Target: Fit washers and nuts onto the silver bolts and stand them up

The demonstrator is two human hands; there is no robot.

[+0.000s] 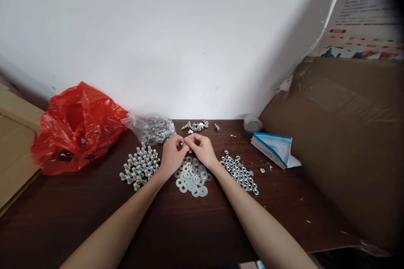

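My left hand (172, 154) and my right hand (202, 149) meet fingertip to fingertip above the middle of the table. Between their pinched fingers shows a small metal bolt (182, 143), mostly covered, so any washer or nut on it cannot be made out. Flat washers (191, 178) lie in a loose pile just below the hands. Left of my left hand, several bolts (140, 166) stand on their heads in a cluster. Beside my right forearm, flanged nuts (240, 171) are spread out. Beyond my fingers sits a small group of assembled bolts (197, 126).
A clear bag of metal hardware (158, 129) lies behind the bolts, beside a red plastic bag (78, 130). At right are a blue and white packet (273, 148), a clear round container (252, 124) and a large cardboard box (341, 143). A white wall (189, 42) bounds the back.
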